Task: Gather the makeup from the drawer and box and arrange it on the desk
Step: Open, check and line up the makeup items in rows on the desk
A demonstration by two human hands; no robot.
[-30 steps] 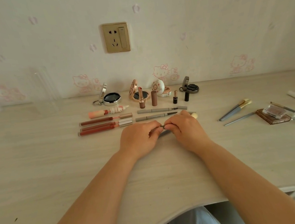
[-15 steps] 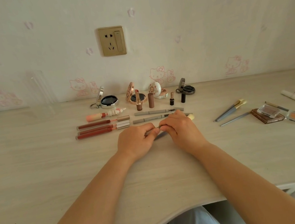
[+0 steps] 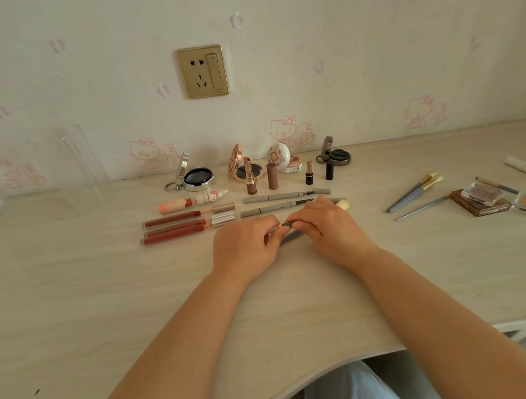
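Pale wood desk [image 3: 69, 306] against a wall, makeup laid in rows near the middle. Left hand [image 3: 244, 246] and right hand [image 3: 331, 227] both pinch one slim grey pencil [image 3: 287, 229] just in front of two laid pencils [image 3: 275, 202]. Risk: a slipped grip or sudden release could knock those pencils, the standing lipsticks [image 3: 251, 181] or the brush [image 3: 341, 203] beside the right hand.

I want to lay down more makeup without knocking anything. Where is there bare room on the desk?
Bare desk spreads in front of both hands, left hand and right hand, down to the near edge. Another free patch lies between the eyebrow pencils and the grey brushes. It is crowded along the wall around the compacts and at the right by the eyeshadow pans.
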